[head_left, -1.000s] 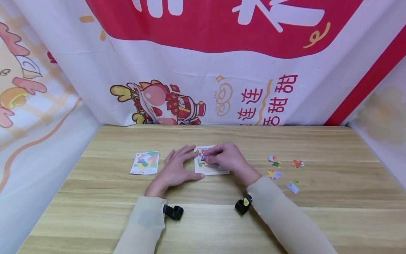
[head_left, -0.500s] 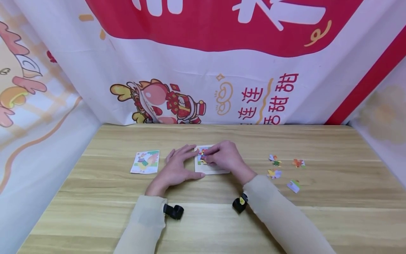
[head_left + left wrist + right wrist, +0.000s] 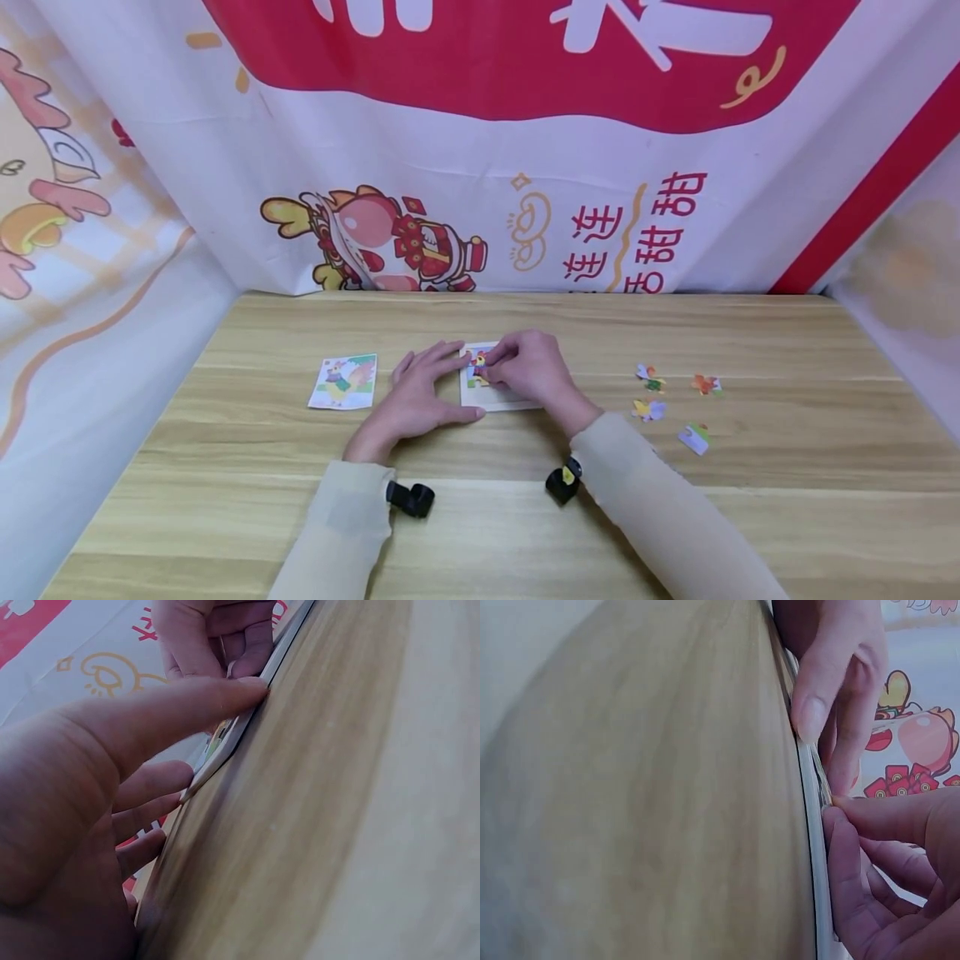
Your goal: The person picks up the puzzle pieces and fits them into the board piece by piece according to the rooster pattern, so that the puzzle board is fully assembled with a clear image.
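Observation:
A white puzzle tray [image 3: 510, 404] lies flat on the table, with colourful joined jigsaw pieces [image 3: 477, 371] in its left part. My left hand [image 3: 420, 400] spans the tray's left side with spread fingers; the thumb rests at the front edge and the fingertips at the upper left. In the left wrist view that thumb [image 3: 217, 701] lies along the tray's rim. My right hand [image 3: 534, 367] is over the tray, thumb and forefinger pinching a puzzle piece [image 3: 229, 670], mostly hidden by the fingers. Both fingertips press low at the tray surface in the right wrist view.
Several loose jigsaw pieces lie to the right, including an orange one [image 3: 705, 384], a yellow and purple one [image 3: 648, 410] and a white and green one [image 3: 694, 439]. A picture card [image 3: 343, 382] of a cartoon bird lies left. A printed cloth [image 3: 510, 150] hangs behind the table.
My right hand and forearm have shifted slightly left over the tray, fingertips staying at the joined pieces. The left hand has kept its place.

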`<state>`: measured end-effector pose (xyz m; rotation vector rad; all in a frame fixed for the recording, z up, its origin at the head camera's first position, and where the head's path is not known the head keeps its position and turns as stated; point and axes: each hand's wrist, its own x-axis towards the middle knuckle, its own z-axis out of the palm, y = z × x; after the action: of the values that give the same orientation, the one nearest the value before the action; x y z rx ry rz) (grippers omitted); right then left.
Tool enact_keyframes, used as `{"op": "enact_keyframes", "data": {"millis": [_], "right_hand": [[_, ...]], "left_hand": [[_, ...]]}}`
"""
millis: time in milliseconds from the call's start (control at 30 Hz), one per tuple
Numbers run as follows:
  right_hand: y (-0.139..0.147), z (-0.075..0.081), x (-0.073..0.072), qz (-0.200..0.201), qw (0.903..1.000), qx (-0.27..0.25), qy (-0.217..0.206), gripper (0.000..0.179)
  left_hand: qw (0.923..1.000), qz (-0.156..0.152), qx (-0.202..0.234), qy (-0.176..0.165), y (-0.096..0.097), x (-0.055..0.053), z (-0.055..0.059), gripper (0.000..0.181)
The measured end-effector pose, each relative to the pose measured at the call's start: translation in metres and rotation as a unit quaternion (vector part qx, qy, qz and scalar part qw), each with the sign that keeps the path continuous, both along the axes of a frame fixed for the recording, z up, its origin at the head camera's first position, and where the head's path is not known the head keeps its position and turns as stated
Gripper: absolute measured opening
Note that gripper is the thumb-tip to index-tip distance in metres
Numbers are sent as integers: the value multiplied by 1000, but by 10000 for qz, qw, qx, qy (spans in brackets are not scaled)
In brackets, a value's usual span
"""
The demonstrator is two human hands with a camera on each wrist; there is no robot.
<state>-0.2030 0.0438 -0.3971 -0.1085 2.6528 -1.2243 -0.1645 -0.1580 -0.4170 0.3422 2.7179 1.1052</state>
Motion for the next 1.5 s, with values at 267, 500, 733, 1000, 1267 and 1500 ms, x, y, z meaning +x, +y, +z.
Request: {"op": "enact_keyframes", "data": {"millis": [267, 500, 733, 1000, 1267, 1500], "right_hand": [[-1, -2, 0, -125, 9999, -28, -71, 9], [-3, -1, 0, -198, 9998, -12, -82, 9], [-5, 1, 0, -276, 9996, 30, -74, 9], [-7, 1, 1, -228, 9997, 97, -30, 10], [-8, -2, 0, -163, 9998, 119, 48, 11], [-7, 0, 0, -77, 9996, 181, 216, 9]], "left_hand": [[10000, -47, 40, 26, 1, 0, 0, 84], [10000, -22, 35, -12, 0, 0, 1, 85], [10000, -35, 67, -16, 1, 1, 2, 85], [10000, -18, 68, -53, 0, 1, 1, 86], [9998, -96, 18, -159, -4, 3, 6, 85], [9995, -269, -161, -36, -5, 1, 7, 73]]}}
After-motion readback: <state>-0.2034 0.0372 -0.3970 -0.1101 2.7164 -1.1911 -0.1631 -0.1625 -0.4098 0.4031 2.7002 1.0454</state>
